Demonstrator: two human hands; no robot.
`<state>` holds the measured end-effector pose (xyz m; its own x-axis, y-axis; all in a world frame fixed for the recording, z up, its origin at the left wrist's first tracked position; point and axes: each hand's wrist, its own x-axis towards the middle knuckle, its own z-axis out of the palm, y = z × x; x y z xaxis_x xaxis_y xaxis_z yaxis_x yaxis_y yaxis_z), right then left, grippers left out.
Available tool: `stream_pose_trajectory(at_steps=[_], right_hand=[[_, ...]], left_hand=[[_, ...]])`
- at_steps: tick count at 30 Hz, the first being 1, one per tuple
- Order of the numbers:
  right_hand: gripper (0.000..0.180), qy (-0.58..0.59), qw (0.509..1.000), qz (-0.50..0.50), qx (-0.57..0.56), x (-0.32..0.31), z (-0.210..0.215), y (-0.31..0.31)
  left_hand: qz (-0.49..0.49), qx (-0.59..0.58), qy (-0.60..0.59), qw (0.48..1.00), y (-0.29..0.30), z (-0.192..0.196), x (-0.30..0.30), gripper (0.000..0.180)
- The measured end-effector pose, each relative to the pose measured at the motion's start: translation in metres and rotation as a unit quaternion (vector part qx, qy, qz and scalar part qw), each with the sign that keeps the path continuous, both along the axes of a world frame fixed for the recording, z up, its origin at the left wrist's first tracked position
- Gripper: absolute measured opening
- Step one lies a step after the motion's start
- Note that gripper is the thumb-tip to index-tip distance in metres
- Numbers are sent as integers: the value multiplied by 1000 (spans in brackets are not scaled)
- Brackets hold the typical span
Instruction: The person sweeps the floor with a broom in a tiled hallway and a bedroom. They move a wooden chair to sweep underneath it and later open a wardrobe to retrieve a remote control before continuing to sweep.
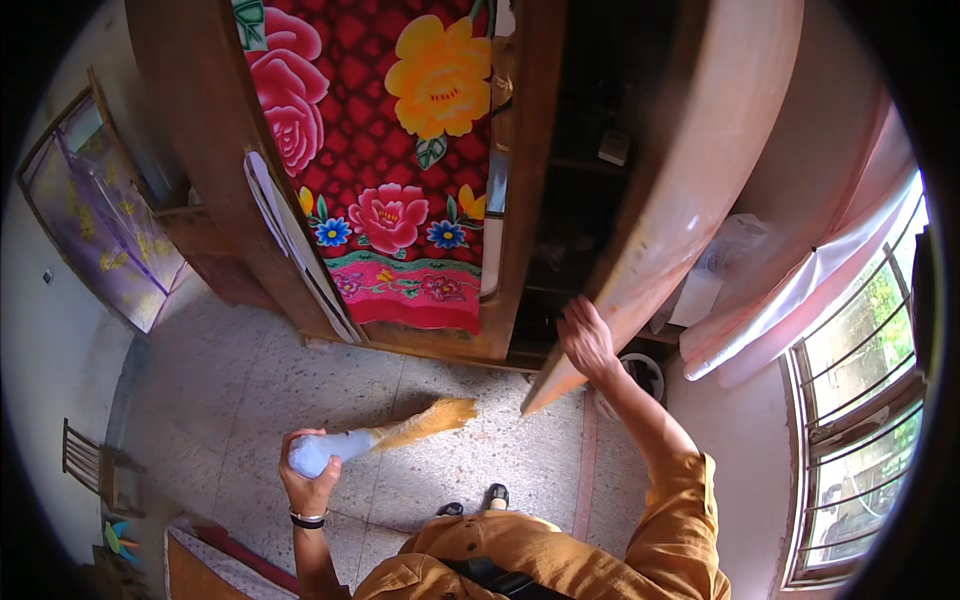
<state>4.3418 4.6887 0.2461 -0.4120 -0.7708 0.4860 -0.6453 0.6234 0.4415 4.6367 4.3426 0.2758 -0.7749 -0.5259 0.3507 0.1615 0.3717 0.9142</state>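
Left hand [308, 478] raised from the lower edge, forearm near upright, a dark bangle [307, 519] at the wrist. Fingers clenched around the pale wrapped handle of a short broom [385, 437]; straw-coloured bristles pointing right and away, hanging above the speckled floor [250, 390] rather than resting on it.

Right hand [586, 338] stretched forward and up, arm in an orange sleeve [680, 520] nearly straight. Palm and fingers laid against the lower edge of the open wardrobe door [690, 180], fingers curled loosely onto the wood; whether truly gripping or merely pressing, cannot tell.

Door swung outward to the right, dark shelves visible behind it. Other half of the wardrobe covered by a red flowered cloth [395, 160]. Window with bars [860, 400] at far right, small wooden chair [98, 468] at far left.
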Motion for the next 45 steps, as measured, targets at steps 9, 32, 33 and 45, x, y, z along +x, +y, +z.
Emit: stream_pose_trajectory(at_steps=[9, 32, 33, 45], right_hand=[[42, 191, 895, -233, -329, 114, -35, 135], [82, 39, 877, -100, -468, -150, 126, 25], [86, -2, 868, -163, -469, -170, 138, 20], [101, -238, 810, -424, -329, -260, 171, 7]], left_hand=[[-14, 10, -1, 1000, -14, 3, -31, 43], [23, 28, -8, 999, 14, -3, -37, 42], [27, 22, -5, 999, 14, -6, -32, 42], [64, 59, -24, 996, 21, -16, 5, 45]])
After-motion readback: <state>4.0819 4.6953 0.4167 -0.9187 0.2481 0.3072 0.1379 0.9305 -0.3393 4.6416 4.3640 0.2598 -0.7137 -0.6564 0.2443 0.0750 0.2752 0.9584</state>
